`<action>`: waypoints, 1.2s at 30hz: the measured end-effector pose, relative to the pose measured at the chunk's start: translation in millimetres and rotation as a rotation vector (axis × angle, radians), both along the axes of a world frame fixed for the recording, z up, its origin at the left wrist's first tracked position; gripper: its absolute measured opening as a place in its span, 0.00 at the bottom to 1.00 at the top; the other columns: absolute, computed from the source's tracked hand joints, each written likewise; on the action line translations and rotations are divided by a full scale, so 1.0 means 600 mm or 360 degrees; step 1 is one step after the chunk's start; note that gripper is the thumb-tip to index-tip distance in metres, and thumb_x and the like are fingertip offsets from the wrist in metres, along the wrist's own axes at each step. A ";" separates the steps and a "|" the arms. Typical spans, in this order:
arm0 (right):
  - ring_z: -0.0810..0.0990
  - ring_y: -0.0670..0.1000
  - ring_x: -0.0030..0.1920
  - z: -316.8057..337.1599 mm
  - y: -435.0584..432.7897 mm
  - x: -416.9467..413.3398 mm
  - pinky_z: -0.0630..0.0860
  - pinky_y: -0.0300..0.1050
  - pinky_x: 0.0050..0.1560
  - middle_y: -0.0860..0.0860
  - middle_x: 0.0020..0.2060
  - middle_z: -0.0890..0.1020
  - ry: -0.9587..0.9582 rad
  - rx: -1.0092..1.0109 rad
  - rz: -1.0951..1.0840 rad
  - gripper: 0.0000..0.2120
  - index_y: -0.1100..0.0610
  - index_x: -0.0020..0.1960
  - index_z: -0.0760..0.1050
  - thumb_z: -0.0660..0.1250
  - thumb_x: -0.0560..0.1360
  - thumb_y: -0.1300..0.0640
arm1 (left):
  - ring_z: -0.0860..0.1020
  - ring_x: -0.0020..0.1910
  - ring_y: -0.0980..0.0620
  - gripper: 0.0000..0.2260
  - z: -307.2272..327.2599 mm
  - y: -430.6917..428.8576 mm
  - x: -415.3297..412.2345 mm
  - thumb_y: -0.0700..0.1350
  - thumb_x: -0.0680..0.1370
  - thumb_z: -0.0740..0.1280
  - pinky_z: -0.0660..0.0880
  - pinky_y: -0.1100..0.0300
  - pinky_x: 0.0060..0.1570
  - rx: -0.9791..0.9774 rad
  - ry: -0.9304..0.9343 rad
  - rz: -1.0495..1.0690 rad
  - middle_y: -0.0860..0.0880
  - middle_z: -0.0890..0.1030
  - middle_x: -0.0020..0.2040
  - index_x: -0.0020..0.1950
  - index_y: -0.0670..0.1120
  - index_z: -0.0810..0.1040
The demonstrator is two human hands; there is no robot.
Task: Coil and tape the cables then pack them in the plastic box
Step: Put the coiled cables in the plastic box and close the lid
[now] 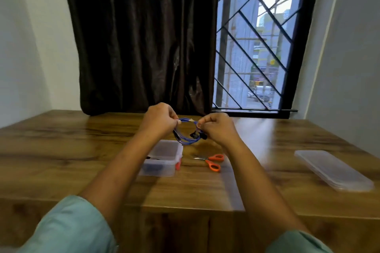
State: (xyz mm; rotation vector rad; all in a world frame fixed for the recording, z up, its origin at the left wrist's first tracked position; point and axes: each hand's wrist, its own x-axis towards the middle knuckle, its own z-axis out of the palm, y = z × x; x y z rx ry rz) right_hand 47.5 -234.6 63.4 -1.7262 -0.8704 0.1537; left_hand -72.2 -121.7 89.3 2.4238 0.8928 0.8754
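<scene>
Above the far middle of the wooden table (pixel 61 150), you held a coiled blue cable (pixel 188 140) in the air between both hands. Left hand (pixel 159 121): fingers curled, pinching the coil's upper left. Right hand (pixel 218 129): fingers curled, pinching the upper right, with black plugs (pixel 193 134) dangling just beside it. The two grips probably stopped the loops springing apart for taping. A pale glint on the top strand might have been tape, but it was too blurred to tell. The open plastic box (pixel 162 159) sat just below the coil, nearer you, with dark items inside. Orange-handled scissors (pixel 212 162) lay just right of the box. The lid (pixel 333 169) lay well apart on the right, near the table's edge. Bare wood between scissors and lid left you room to move.
</scene>
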 end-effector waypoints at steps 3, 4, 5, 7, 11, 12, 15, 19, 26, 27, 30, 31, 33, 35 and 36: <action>0.77 0.43 0.32 0.000 0.058 -0.027 0.73 0.36 0.31 0.48 0.29 0.80 -0.0073 -0.0172 0.0084 0.09 0.57 0.34 0.80 0.70 0.72 0.63 | 0.80 0.43 0.51 0.07 -0.011 0.040 -0.042 0.47 0.71 0.74 0.77 0.55 0.46 -0.0082 0.0066 0.0123 0.49 0.82 0.40 0.34 0.50 0.78; 0.77 0.43 0.32 -0.005 0.074 -0.035 0.73 0.36 0.32 0.48 0.30 0.80 -0.0081 -0.0243 0.0101 0.09 0.57 0.34 0.80 0.69 0.72 0.63 | 0.79 0.44 0.50 0.06 -0.020 0.050 -0.052 0.46 0.71 0.73 0.78 0.53 0.47 -0.0112 0.0109 0.0148 0.49 0.83 0.41 0.35 0.49 0.79; 0.77 0.44 0.32 -0.012 0.089 -0.041 0.73 0.37 0.32 0.49 0.31 0.80 -0.0088 -0.0307 0.0114 0.09 0.56 0.33 0.79 0.69 0.72 0.64 | 0.79 0.45 0.49 0.06 -0.030 0.060 -0.060 0.46 0.71 0.73 0.78 0.53 0.48 -0.0141 0.0147 0.0168 0.48 0.83 0.42 0.36 0.48 0.80; 0.76 0.44 0.33 -0.028 0.112 -0.050 0.72 0.36 0.31 0.50 0.33 0.81 -0.0148 -0.0427 0.0109 0.09 0.56 0.33 0.79 0.69 0.72 0.64 | 0.79 0.45 0.50 0.04 -0.050 0.077 -0.072 0.46 0.71 0.73 0.77 0.53 0.47 -0.0189 0.0204 0.0200 0.48 0.83 0.44 0.38 0.47 0.81; 0.80 0.48 0.40 -0.051 0.135 -0.062 0.78 0.42 0.39 0.50 0.38 0.82 -0.0429 -0.0732 0.0065 0.06 0.56 0.38 0.80 0.67 0.72 0.62 | 0.79 0.45 0.50 0.05 -0.076 0.093 -0.076 0.46 0.71 0.73 0.76 0.56 0.44 -0.0224 0.0411 0.0227 0.48 0.82 0.45 0.43 0.45 0.81; 0.81 0.50 0.42 -0.054 0.138 -0.065 0.79 0.46 0.44 0.50 0.39 0.82 -0.0500 -0.0812 0.0038 0.06 0.55 0.39 0.80 0.67 0.72 0.62 | 0.79 0.45 0.50 0.08 -0.081 0.093 -0.075 0.47 0.71 0.73 0.76 0.56 0.44 -0.0214 0.0492 0.0228 0.48 0.81 0.44 0.45 0.44 0.81; 0.80 0.52 0.44 -0.060 0.148 -0.075 0.78 0.48 0.48 0.50 0.42 0.83 -0.0769 -0.1026 -0.0047 0.04 0.55 0.43 0.79 0.65 0.73 0.60 | 0.79 0.47 0.49 0.13 -0.090 0.092 -0.068 0.49 0.71 0.73 0.77 0.55 0.48 -0.0078 0.0700 0.0264 0.48 0.81 0.48 0.51 0.44 0.79; 0.80 0.52 0.48 -0.068 0.155 -0.087 0.72 0.47 0.51 0.49 0.44 0.83 -0.1048 -0.1142 -0.0135 0.06 0.52 0.46 0.80 0.67 0.72 0.60 | 0.78 0.48 0.49 0.17 -0.094 0.089 -0.060 0.53 0.70 0.74 0.74 0.57 0.42 0.0124 0.0867 0.0315 0.48 0.80 0.49 0.54 0.47 0.77; 0.80 0.49 0.42 -0.072 0.131 -0.066 0.78 0.47 0.46 0.50 0.40 0.81 -0.0745 -0.0865 0.0008 0.03 0.54 0.43 0.79 0.68 0.75 0.55 | 0.78 0.46 0.54 0.06 -0.104 0.082 -0.061 0.47 0.73 0.71 0.74 0.61 0.41 0.0160 0.0342 0.0259 0.50 0.81 0.48 0.49 0.49 0.79; 0.80 0.48 0.41 -0.071 0.119 -0.056 0.78 0.46 0.46 0.49 0.39 0.81 -0.0664 -0.0748 0.0017 0.04 0.54 0.42 0.78 0.68 0.75 0.56 | 0.77 0.45 0.55 0.05 -0.103 0.080 -0.063 0.46 0.74 0.70 0.73 0.62 0.39 0.0164 0.0210 0.0259 0.51 0.81 0.48 0.49 0.50 0.80; 0.78 0.47 0.42 -0.073 0.073 -0.018 0.74 0.43 0.43 0.47 0.39 0.80 -0.0541 -0.0550 -0.0116 0.08 0.50 0.38 0.76 0.67 0.74 0.60 | 0.75 0.42 0.57 0.04 -0.102 0.062 -0.060 0.45 0.75 0.68 0.71 0.64 0.36 0.0170 -0.0043 0.0248 0.52 0.81 0.46 0.49 0.51 0.80; 0.78 0.48 0.43 -0.076 0.057 -0.005 0.74 0.43 0.44 0.48 0.40 0.80 -0.0493 -0.0545 -0.0164 0.09 0.49 0.37 0.75 0.66 0.73 0.61 | 0.74 0.42 0.57 0.04 -0.101 0.051 -0.055 0.45 0.75 0.68 0.72 0.64 0.36 0.0160 -0.0108 0.0219 0.53 0.80 0.45 0.49 0.51 0.80; 0.79 0.51 0.45 -0.084 0.024 0.022 0.77 0.46 0.48 0.50 0.42 0.81 -0.0373 -0.0559 -0.0279 0.09 0.49 0.36 0.76 0.64 0.72 0.62 | 0.74 0.41 0.58 0.04 -0.096 0.020 -0.036 0.45 0.75 0.69 0.70 0.66 0.36 0.0167 -0.0190 0.0087 0.56 0.78 0.42 0.48 0.51 0.81; 0.80 0.54 0.47 -0.091 -0.010 0.051 0.77 0.48 0.50 0.52 0.45 0.82 -0.0316 -0.0626 -0.0458 0.06 0.51 0.40 0.78 0.64 0.72 0.60 | 0.76 0.40 0.57 0.03 -0.091 -0.021 -0.006 0.44 0.73 0.70 0.71 0.63 0.37 0.0154 -0.0170 -0.0108 0.57 0.77 0.38 0.45 0.52 0.82; 0.79 0.56 0.50 -0.094 -0.029 0.066 0.77 0.49 0.52 0.53 0.47 0.82 -0.0332 -0.0679 -0.0557 0.05 0.52 0.44 0.79 0.64 0.72 0.59 | 0.78 0.40 0.56 0.04 -0.090 -0.042 0.011 0.43 0.72 0.70 0.73 0.62 0.39 0.0108 -0.0154 -0.0213 0.57 0.78 0.36 0.43 0.52 0.82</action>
